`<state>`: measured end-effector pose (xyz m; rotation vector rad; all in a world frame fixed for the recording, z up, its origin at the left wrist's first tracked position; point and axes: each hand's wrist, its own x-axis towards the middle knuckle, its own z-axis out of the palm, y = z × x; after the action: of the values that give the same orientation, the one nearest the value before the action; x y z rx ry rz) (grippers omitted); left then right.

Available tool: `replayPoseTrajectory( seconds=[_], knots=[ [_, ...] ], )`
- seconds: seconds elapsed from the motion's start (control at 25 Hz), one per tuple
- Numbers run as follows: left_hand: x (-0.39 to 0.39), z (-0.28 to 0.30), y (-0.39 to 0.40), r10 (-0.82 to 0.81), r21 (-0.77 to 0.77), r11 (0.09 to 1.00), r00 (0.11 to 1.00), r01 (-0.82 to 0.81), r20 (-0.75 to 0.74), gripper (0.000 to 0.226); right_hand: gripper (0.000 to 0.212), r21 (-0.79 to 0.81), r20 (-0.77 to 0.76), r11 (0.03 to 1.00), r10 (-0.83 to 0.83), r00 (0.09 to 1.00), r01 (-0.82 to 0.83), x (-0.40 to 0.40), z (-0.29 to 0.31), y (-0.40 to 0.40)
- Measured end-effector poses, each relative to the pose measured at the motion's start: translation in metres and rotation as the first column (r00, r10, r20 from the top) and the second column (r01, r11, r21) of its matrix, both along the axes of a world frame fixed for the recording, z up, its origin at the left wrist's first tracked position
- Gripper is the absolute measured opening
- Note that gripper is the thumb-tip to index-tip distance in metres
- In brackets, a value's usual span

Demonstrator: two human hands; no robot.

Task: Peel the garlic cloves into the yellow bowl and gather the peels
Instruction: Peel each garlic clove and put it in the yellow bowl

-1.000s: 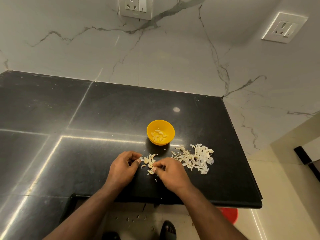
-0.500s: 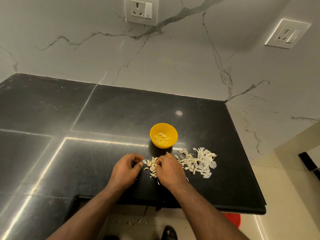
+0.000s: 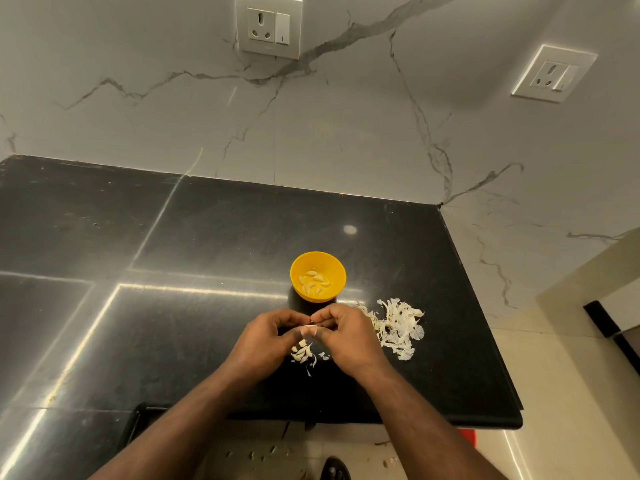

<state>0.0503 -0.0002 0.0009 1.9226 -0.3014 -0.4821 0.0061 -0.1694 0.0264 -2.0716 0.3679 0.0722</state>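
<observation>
A small yellow bowl (image 3: 298,271) with several peeled cloves inside stands on the black counter (image 3: 207,237). Just in front of it my left hand (image 3: 266,344) and my right hand (image 3: 349,341) meet, fingertips pinched together on one garlic clove (image 3: 310,328) held a little above the counter. Below the hands lies a small heap of unpeeled cloves (image 3: 302,351) with a few loose skin strips. A larger pile of white peels (image 3: 398,327) spreads to the right of my right hand.
The counter's front edge (image 3: 346,419) runs close under my wrists and its right edge (image 3: 485,323) is near the peel pile. A marble wall with two sockets (image 3: 268,26) rises behind. Peel scraps and a sandalled foot (image 3: 334,471) are on the floor.
Both hands have lifted off the clove heap and come together, now pinching a single clove between them. The camera has tipped slightly, so the scene sits lower in view.
</observation>
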Motion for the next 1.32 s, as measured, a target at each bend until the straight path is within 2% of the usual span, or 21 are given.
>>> replayPoseTrajectory(
  seconds=[0.12,0.28,0.4,0.6,0.8,1.0,1.08,1.16,1.24,1.32],
  knots=[
    [0.000,0.004,-0.006,0.031,0.019,0.999,1.000,-0.031,0.005,0.004,0.015,0.039,-0.002,0.998,-0.041,0.999,0.041,-0.002,0.003,-0.004],
    [0.000,0.007,-0.011,0.037,0.033,0.999,0.999,-0.037,-0.009,0.011,0.004,0.064,0.015,0.998,-0.026,1.000,0.025,-0.005,0.003,-0.006],
    [0.001,0.008,-0.016,0.047,0.026,0.999,0.996,-0.045,-0.074,0.015,0.006,-0.016,0.083,1.000,-0.022,0.996,0.023,-0.005,-0.001,-0.006],
    [0.001,0.008,-0.020,0.098,-0.070,0.990,0.963,-0.119,-0.251,0.016,0.007,-0.134,0.176,0.991,0.000,0.984,0.023,-0.004,-0.004,-0.004],
    [0.000,0.011,-0.021,0.119,-0.026,0.991,0.965,-0.128,-0.233,0.012,0.004,-0.191,0.178,0.982,0.044,0.983,-0.010,-0.003,-0.005,-0.007],
    [0.003,0.011,-0.022,0.132,-0.099,0.978,0.906,-0.186,-0.403,0.013,0.009,-0.335,0.299,0.940,0.175,0.938,-0.069,-0.002,-0.013,-0.010],
    [0.003,0.010,-0.021,0.146,-0.115,0.972,0.914,-0.203,-0.378,0.011,0.008,-0.286,0.260,0.957,0.128,0.957,-0.050,-0.002,-0.013,-0.010],
    [0.001,0.007,-0.021,0.164,-0.117,0.971,0.935,-0.210,-0.315,0.007,0.009,-0.150,0.156,0.988,0.006,0.988,0.018,-0.001,-0.013,-0.009],
    [0.000,0.005,-0.022,0.176,-0.140,0.965,0.944,-0.222,-0.280,0.005,0.007,0.142,0.015,0.981,-0.132,0.991,0.129,0.002,-0.012,-0.010],
    [-0.001,0.004,-0.022,0.173,-0.178,0.957,0.945,-0.228,-0.278,0.005,0.007,0.436,-0.133,0.870,-0.188,0.973,0.228,0.002,-0.007,-0.010]
  ],
)
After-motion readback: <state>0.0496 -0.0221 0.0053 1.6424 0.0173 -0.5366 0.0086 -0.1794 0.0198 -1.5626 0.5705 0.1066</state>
